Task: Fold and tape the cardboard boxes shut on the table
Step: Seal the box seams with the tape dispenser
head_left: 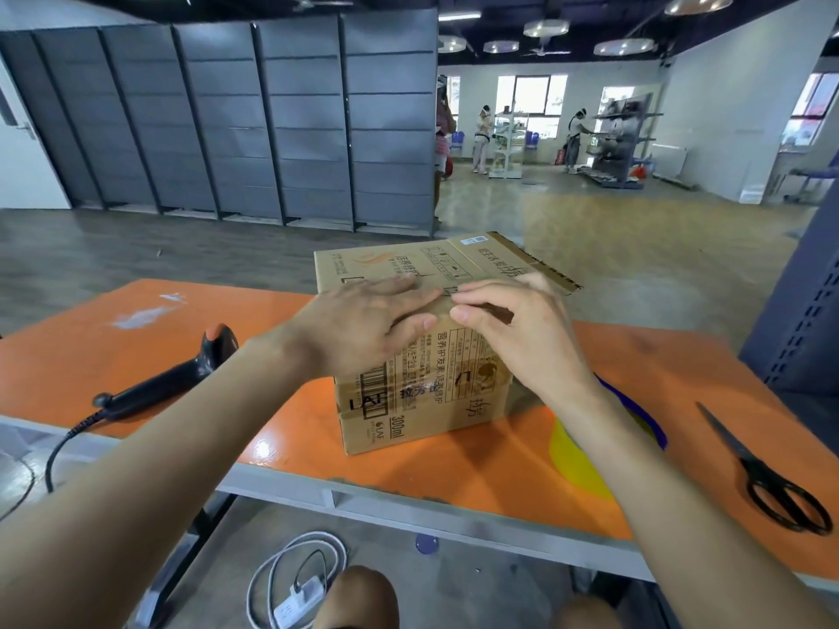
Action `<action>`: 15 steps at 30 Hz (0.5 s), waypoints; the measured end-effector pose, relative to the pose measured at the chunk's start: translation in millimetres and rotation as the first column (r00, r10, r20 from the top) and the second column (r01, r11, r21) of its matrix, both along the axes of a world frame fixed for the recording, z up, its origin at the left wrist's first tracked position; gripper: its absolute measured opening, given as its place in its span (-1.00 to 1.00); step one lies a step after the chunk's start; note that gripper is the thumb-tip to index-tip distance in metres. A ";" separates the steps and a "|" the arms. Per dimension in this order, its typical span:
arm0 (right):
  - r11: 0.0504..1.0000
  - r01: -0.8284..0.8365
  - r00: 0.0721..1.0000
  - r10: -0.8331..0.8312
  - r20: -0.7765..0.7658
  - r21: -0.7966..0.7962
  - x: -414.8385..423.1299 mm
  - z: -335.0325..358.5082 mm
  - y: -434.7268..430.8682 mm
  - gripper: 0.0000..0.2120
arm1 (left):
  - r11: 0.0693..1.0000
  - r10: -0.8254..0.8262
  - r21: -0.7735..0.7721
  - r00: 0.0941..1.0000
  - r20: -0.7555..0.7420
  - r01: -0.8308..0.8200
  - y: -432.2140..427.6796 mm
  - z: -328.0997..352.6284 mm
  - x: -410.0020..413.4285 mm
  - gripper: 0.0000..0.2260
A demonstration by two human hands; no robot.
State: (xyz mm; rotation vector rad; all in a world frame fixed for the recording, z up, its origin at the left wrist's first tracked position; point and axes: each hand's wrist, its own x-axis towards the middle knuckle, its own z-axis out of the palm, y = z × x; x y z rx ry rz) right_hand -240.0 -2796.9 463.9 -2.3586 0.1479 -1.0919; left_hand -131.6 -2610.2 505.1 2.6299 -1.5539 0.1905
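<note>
A brown printed cardboard box [422, 392] stands on the orange table [454, 465], in the middle. Its top flaps are folded down; the far right flap [535, 261] sticks out past the box. My left hand [363, 324] lies flat on the near top edge, fingers straight, pressing the flap down. My right hand [513, 329] is beside it with fingers bent, its fingertips on the flap seam and the thumb at the front edge. Clear tape bands show on the box's front face. No tape roll is in view.
Black scissors [767, 474] lie at the table's right end. A black barcode scanner [172, 379] with a cable lies on the left. A white charger and cable [295, 583] are on the floor below. Grey lockers [227, 120] stand behind; people work at far shelves.
</note>
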 end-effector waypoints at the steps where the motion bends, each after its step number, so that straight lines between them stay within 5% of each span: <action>1: 1.000 0.006 1.000 -0.007 0.003 0.009 1.3 0.3 0.8 -0.84 | 1.000 -0.003 0.003 1.000 -0.007 0.003 -0.1 0.5 0.0 -0.46; 7: 0.998 -0.004 1.000 0.005 -0.012 0.070 2.1 0.0 2.0 -0.84 | 1.000 0.005 0.001 0.976 -0.217 -0.005 5.5 8.5 3.5 -0.51; 15: 0.990 0.136 0.983 -0.138 0.120 0.029 -50.5 -20.4 -23.2 -0.78 | 0.997 0.049 -0.043 0.984 -0.172 -0.058 1.2 3.9 1.2 -0.57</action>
